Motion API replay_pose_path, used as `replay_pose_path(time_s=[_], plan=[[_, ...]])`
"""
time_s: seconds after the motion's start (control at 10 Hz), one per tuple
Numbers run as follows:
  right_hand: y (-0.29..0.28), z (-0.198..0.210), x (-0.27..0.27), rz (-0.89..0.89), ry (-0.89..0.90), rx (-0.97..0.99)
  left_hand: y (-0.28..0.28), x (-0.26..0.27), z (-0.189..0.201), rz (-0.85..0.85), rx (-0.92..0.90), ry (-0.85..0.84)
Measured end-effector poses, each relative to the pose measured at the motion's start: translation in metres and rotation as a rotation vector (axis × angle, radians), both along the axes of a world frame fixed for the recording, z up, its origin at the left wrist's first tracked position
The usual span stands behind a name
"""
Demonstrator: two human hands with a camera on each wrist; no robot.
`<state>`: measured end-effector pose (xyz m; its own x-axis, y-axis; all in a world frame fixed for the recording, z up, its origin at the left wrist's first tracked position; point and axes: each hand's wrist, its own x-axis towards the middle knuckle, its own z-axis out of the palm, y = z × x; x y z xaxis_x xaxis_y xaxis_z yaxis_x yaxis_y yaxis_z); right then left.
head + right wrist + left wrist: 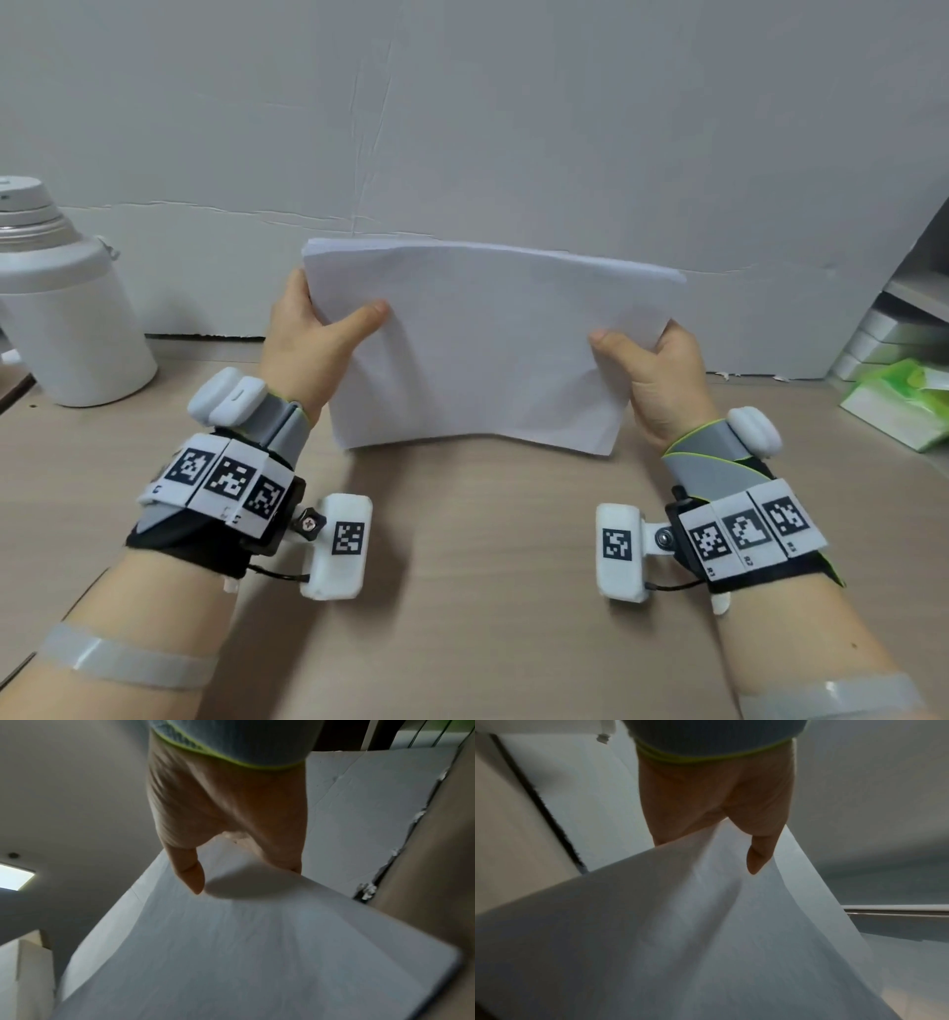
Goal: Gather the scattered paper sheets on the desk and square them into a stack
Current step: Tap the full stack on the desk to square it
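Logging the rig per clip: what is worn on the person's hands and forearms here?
Left hand and right hand are bare. Each wrist wears a grey wrap with lime-green trim, a black band carrying square black-and-white markers, white camera pods and a thin black cable. A translucent grey strap circles each forearm.

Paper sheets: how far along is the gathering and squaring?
Gathered: no loose sheets show on the desk. In hand: the left hand and right hand grip the paper stack upright by its sides. Left: its top edge looks fanned, so more squaring, then laying flat.
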<state>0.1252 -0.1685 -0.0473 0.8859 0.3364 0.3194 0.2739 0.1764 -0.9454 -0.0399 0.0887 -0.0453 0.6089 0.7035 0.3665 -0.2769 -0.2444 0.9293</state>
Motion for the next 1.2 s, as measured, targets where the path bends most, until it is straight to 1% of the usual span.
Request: replay_pose_path(time_s=[0.1,0.2,0.3,0.4,0.5,0.6,0.7,0.8,0.9,1.0,1.1,1.2], plan=[[0.000,-0.008,0.001,0.029,0.094,-0.072,0.003,0.001,-0.009,-0.052,-0.169,0.060],[-0.002,-0.012,0.004,0.086,0.198,-0.073,0.007,0.000,-0.012,-0.152,-0.207,0.126],[-0.004,-0.014,0.002,0.098,0.249,-0.089,0.008,-0.001,-0.015,-0.192,-0.194,0.194],[-0.002,-0.016,0.000,0.096,0.251,-0.146,0.010,-0.001,-0.021,-0.164,-0.126,0.287],[-0.003,-0.012,-0.001,0.086,0.212,-0.192,0.010,0.000,-0.020,-0.104,-0.068,0.319],[-0.003,-0.005,0.004,0.068,0.212,-0.263,0.009,0.004,-0.013,-0.085,-0.053,0.359],[0.001,0.000,0.018,0.049,0.269,-0.380,0.003,0.016,-0.004,-0.041,-0.072,0.464],[0.006,-0.007,0.033,0.037,0.368,-0.595,-0.001,0.028,-0.005,0.040,-0.013,0.728],[0.010,-0.031,0.054,0.025,0.383,-0.833,-0.002,0.035,-0.005,0.021,0.104,1.022],[0.016,-0.022,0.038,-0.029,0.328,-0.969,-0.008,0.040,-0.003,0.029,0.273,1.197],[0.017,-0.018,0.035,-0.088,0.217,-1.214,-0.009,0.045,-0.010,-0.028,0.289,1.212],[0.015,-0.012,0.036,-0.075,0.140,-1.342,-0.003,0.039,-0.008,-0.025,0.319,1.277]])
